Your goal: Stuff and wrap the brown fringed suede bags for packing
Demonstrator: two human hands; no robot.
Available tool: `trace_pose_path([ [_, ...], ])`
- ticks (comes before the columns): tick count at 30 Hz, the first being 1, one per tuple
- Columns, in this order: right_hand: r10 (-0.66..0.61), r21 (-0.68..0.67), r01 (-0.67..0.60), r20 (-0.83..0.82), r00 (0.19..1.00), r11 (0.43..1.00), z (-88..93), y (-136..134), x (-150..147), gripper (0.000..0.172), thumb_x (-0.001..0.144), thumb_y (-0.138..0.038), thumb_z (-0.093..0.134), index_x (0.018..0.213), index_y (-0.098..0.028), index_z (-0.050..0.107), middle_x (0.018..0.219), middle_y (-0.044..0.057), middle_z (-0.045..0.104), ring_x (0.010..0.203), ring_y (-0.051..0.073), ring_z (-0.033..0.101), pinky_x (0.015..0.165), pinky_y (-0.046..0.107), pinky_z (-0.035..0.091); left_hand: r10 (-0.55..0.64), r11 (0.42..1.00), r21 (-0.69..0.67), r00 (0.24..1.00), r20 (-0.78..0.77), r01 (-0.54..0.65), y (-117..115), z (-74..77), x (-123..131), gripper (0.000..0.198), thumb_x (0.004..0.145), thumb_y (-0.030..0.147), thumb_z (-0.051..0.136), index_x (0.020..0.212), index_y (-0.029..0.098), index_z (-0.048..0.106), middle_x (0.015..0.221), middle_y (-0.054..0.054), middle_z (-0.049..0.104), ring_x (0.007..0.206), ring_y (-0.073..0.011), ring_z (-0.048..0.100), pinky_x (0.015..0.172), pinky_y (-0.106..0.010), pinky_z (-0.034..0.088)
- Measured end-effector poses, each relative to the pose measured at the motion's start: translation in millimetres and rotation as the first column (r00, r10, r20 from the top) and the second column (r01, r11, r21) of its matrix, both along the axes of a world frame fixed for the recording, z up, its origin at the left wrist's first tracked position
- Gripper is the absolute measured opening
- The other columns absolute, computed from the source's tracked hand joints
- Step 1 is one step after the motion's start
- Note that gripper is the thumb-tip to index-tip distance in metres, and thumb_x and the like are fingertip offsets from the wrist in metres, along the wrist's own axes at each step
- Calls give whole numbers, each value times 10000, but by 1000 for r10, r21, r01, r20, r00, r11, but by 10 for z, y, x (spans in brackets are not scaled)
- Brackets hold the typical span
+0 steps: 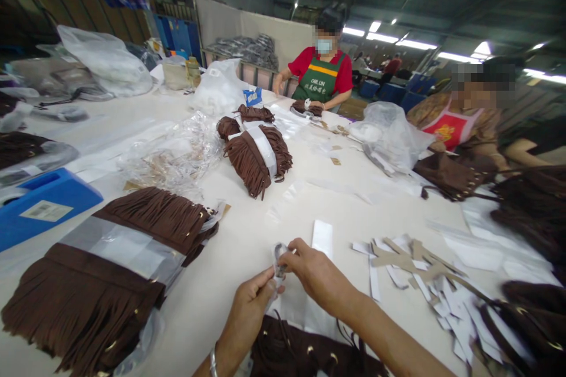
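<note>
Both my hands meet over the table at the lower middle. My left hand (253,303), with a bracelet at the wrist, pinches the lower end of a small whitish translucent wrapped piece (279,253) between thumb and fingers. At its upper end, the fingers of my right hand (313,274) are closed on the same piece; something dark shows inside, too small to name. Just below the hands lies a brown bag (305,347) with gold eyelets and dark cords, partly hidden by my forearms. A folded white paper strip (322,237) lies beyond my right hand.
Brown fringed bags (97,300) with clear bands lie at the left, near a blue tape dispenser (48,206). Another fringed bundle (252,159) and crumpled plastic (172,153) are ahead. Paper strips (424,271) are heaped at right. Two co-workers (325,70) handle brown bags across the table.
</note>
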State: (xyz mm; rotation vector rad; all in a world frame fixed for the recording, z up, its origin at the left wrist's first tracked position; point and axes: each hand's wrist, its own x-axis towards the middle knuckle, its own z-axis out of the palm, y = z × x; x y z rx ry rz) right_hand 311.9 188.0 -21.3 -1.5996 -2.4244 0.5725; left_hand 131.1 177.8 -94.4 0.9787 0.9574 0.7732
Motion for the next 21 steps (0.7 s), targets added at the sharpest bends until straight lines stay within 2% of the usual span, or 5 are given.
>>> trace_pose_path([
  [10, -41, -59, 41, 7, 999, 997, -35, -9, -69, 218, 883, -111, 485, 1027, -214, 612, 992, 44, 542, 756, 147, 541, 715, 244, 409, 33, 996, -82, 998, 46, -29, 43, 31, 55, 540, 797, 454, 679, 1251, 170, 614, 1126, -98, 698, 962, -254, 664, 974, -424, 481],
  [15, -80, 5, 80, 80, 994, 997, -121, -53, -180, 227, 863, -67, 494, 1016, -204, 589, 971, 49, 537, 737, 154, 563, 666, 236, 425, 85, 992, -98, 993, 87, -77, 52, 41, 87, 508, 761, 410, 717, 1204, 171, 650, 1176, -92, 678, 1099, -278, 614, 1018, -410, 455],
  [18, -102, 34, 98, 114, 988, 995, -210, -84, -218, 252, 834, -33, 493, 1007, -188, 591, 977, 60, 547, 696, 152, 565, 630, 239, 438, 94, 989, -121, 993, 77, -85, 66, 25, 85, 515, 749, 425, 727, 1192, 172, 660, 1172, -92, 679, 1069, -276, 627, 998, -405, 470],
  [19, -99, 33, 97, 83, 992, 995, -237, -87, -211, 261, 825, -30, 500, 1005, -191, 599, 974, 56, 550, 696, 150, 568, 634, 240, 447, 87, 989, -125, 993, 76, -78, 73, 15, 81, 525, 748, 433, 728, 1196, 170, 657, 1161, -94, 683, 1039, -274, 639, 981, -404, 481],
  [21, -86, 1, 87, -94, 992, 996, -277, -68, -162, 320, 814, -15, 494, 1037, -212, 612, 968, 38, 557, 725, 137, 582, 667, 229, 469, 66, 990, -128, 995, 74, -57, 88, -4, 70, 546, 749, 450, 724, 1208, 164, 650, 1118, -94, 698, 965, -259, 659, 943, -394, 501],
])
